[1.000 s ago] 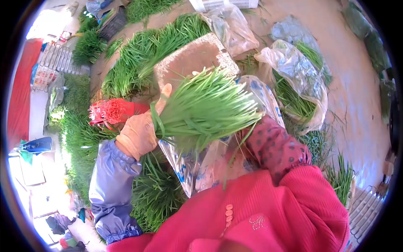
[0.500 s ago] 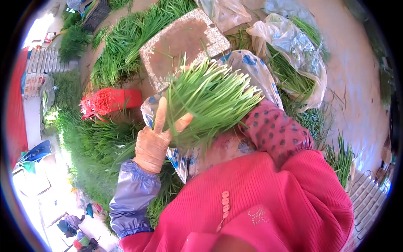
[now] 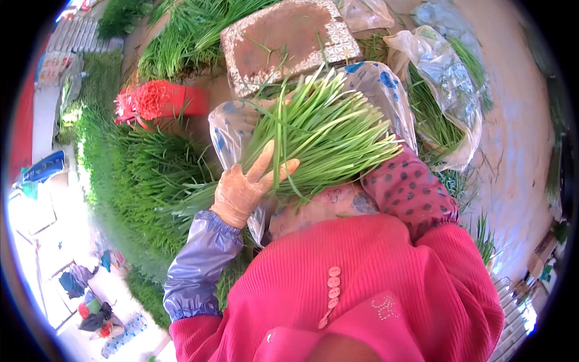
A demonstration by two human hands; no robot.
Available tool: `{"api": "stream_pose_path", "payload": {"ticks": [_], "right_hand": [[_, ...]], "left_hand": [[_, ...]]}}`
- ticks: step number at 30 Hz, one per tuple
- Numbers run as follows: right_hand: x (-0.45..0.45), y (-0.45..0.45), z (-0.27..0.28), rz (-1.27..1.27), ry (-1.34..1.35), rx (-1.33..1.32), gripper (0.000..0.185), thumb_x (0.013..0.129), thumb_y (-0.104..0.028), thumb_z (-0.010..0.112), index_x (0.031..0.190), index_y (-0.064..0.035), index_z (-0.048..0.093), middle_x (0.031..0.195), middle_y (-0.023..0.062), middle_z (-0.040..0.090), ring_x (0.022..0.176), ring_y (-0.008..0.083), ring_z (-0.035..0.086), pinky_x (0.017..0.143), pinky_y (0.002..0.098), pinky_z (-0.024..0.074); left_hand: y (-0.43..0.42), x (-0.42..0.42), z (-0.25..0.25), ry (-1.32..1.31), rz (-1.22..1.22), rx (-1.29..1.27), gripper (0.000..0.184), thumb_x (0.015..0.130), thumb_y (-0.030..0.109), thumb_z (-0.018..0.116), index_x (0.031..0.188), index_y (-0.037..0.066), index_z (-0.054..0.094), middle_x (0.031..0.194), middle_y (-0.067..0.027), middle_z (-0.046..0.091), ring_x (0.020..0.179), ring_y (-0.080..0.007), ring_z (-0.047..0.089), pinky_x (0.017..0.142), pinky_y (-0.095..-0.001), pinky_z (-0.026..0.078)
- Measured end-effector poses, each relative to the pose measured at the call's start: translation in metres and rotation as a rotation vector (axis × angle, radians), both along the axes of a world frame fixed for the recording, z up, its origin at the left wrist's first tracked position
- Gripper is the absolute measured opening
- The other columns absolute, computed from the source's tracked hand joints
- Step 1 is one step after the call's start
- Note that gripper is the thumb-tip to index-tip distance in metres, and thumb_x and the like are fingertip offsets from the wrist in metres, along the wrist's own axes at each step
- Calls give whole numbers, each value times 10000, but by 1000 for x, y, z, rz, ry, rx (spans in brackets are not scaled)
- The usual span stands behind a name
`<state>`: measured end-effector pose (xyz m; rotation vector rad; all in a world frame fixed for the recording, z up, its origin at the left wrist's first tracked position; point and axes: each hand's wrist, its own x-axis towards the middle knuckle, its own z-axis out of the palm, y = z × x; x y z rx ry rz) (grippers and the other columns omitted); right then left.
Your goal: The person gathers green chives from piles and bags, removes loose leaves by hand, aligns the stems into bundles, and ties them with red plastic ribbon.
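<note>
A thick bunch of garlic chives (image 3: 325,133) lies over my lap, its pale cut ends pointing right and up. My left hand (image 3: 241,190), in a thin tan glove, is at the bunch's left side with fingers spread; a few leaves cross over them. From the right, my arm in a dotted red sleeve cover (image 3: 410,190) runs in under the bunch and supports it. The bunch hides nearly all of my right hand. Beneath it, clear plastic with blue spots (image 3: 232,130) covers my lap.
A dirt-covered, patterned board (image 3: 289,42) stands ahead. Left of it are a red box with red ties (image 3: 160,102) and heaps of chives (image 3: 151,175). A clear plastic bag (image 3: 437,78) of greens lies at the right. A slatted metal rack (image 3: 509,314) is at lower right.
My left hand has moved slightly right, closer against the bunch, its fingers still apart. The bunch is less blurred and sits a little further right. The whole view has shifted.
</note>
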<state>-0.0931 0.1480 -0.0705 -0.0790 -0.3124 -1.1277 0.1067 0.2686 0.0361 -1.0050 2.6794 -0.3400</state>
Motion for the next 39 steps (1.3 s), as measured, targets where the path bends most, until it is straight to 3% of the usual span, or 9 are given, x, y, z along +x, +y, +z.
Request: {"api": "stream_pose_path", "payload": {"ticks": [7, 8, 9, 19, 23, 29, 33, 34, 39], "right_hand": [[9, 3, -9, 73, -45, -43, 558, 968, -528, 346, 1228, -48, 462, 959, -6, 496, 904, 205, 475, 1008, 473, 321], [8, 4, -11, 83, -53, -53, 556, 969, -528, 346, 1225, -49, 464, 949, -9, 497, 896, 200, 477, 1008, 469, 321], [6, 3, -13, 93, -65, -58, 554, 969, -527, 346, 1222, -49, 466, 939, -13, 499, 887, 196, 479, 1007, 466, 321], [-30, 32, -9, 67, 177, 171, 538, 982, -493, 345, 1204, -17, 460, 832, -51, 500, 781, 167, 491, 968, 430, 337], [-25, 26, -40, 110, -90, -259, 513, 1006, -452, 299, 1315, -75, 457, 988, -1, 542, 1003, 195, 528, 1058, 517, 313], [-13, 18, -19, 183, -251, -494, 556, 1003, -457, 319, 1348, -31, 418, 1031, 26, 575, 1144, 241, 494, 1086, 547, 227], [-22, 19, -41, 265, -282, -619, 571, 1002, -470, 313, 1352, -30, 409, 1100, 60, 591, 1242, 279, 466, 1138, 571, 148], [-31, 21, -36, 281, -78, -513, 502, 976, -514, 382, 1187, -104, 579, 787, 22, 582, 939, 225, 573, 1054, 617, 271], [-24, 38, -27, 151, -33, -368, 547, 971, -536, 374, 1197, -72, 554, 823, 17, 587, 803, 205, 531, 979, 596, 349]], "left_hand": [[6, 4, -7, 217, 74, 94, 831, 719, 3, 605, 1377, 460, 385, 1401, -30, 431, 735, -251, 623, 648, -314, 576], [6, 3, -23, 395, 19, 11, 342, 779, 238, 683, 1117, 276, 646, 1300, -55, 512, 467, -230, 539, 420, -339, 476], [8, 2, -28, 429, 3, 41, 325, 804, 228, 662, 1129, 236, 637, 1290, -72, 517, 495, -237, 553, 449, -341, 489], [24, -2, -20, 225, 27, 179, 455, 789, 140, 560, 1239, 207, 571, 1302, -106, 513, 853, -261, 593, 680, -344, 537], [34, -10, -18, 126, 26, 121, 483, 797, 129, 551, 1275, 201, 543, 1309, -86, 506, 856, -268, 559, 713, -317, 526], [9, 8, 33, 280, 69, 742, 539, 788, 207, 638, 1307, 117, 524, 1336, -146, 498, 1060, -428, 554, 933, -432, 469], [-55, 66, 113, 431, 394, 1120, 445, 891, 311, 600, 1254, 54, 582, 1282, -155, 581, 1176, -262, 570, 1034, -362, 401], [-62, 65, 114, 562, 443, 984, 435, 883, 314, 608, 1230, 51, 603, 1247, -151, 605, 1153, -258, 584, 1011, -356, 422], [-110, 8, 44, 665, 284, 912, 407, 902, 284, 587, 1227, 40, 602, 1207, -145, 633, 1072, -269, 622, 911, -350, 495]]}}
